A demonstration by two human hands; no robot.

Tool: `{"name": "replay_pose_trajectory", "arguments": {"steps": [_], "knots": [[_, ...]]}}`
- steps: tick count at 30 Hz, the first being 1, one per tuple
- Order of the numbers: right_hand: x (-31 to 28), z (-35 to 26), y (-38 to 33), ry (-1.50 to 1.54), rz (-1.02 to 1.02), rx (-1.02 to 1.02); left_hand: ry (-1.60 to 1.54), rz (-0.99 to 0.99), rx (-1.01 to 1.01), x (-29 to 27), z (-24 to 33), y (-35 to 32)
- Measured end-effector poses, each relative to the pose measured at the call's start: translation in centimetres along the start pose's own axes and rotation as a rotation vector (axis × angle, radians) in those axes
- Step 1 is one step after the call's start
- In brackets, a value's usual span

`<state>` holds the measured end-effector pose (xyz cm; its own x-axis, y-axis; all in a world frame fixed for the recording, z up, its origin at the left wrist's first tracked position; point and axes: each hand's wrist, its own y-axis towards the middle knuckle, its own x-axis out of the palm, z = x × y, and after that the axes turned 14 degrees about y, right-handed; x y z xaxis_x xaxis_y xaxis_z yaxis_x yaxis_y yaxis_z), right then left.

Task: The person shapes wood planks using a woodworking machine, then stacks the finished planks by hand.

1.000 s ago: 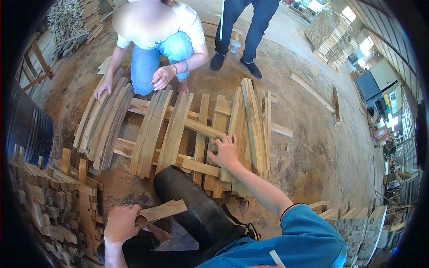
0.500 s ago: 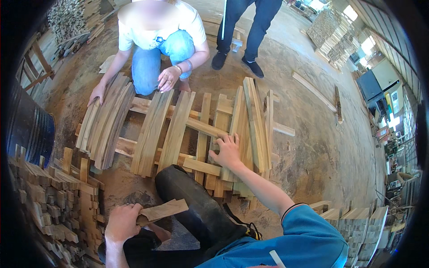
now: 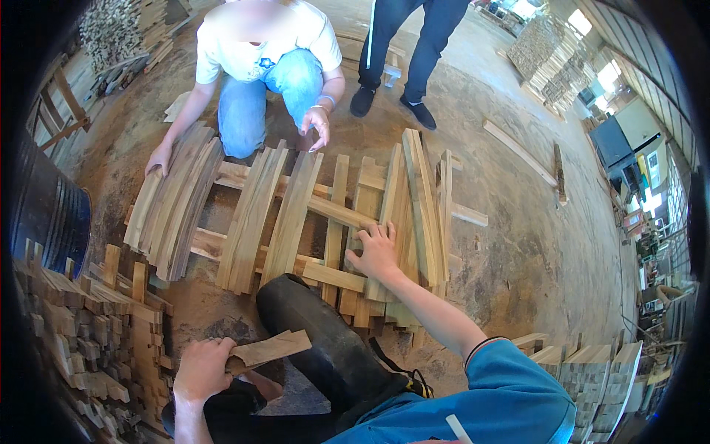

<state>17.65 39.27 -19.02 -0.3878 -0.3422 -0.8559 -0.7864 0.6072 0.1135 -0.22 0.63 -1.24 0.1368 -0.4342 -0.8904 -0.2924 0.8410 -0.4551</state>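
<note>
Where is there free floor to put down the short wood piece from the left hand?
Bare dirt floor lies right of the slat frame, before the loose board. A small patch sits between the slats and the black boot. The stacked blocks crowd the left hand.

Dark barrel point(image 3: 44, 214), stacked wood blocks point(image 3: 89, 333), kneeling person point(image 3: 259, 59), standing person point(image 3: 407, 44)

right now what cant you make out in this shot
- Head view: the lower end of the wood piece is hidden inside the left hand.
- The slats under the right hand are covered by its palm.
- The black boot hides the ground below.
</note>
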Motion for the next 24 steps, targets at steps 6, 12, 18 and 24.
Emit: {"name": "replay_pose_trajectory", "arguments": {"steps": [6,12,18,24], "knots": [[0.15,0.2,0.0,-0.012,0.033,-0.024,-0.006,0.028,0.009,0.25,-0.02,-0.03],[-0.07,-0.11,0.01,-0.029,0.011,-0.007,-0.017,0.031,0.009,0.24,-0.02,-0.06],[0.21,0.27,-0.01,-0.027,0.022,-0.015,-0.018,0.022,0.01,0.15,0.01,-0.06],[0.41,0.44,-0.09,-0.021,0.033,-0.026,-0.005,0.029,0.02,-0.22,0.14,-0.08]]}}
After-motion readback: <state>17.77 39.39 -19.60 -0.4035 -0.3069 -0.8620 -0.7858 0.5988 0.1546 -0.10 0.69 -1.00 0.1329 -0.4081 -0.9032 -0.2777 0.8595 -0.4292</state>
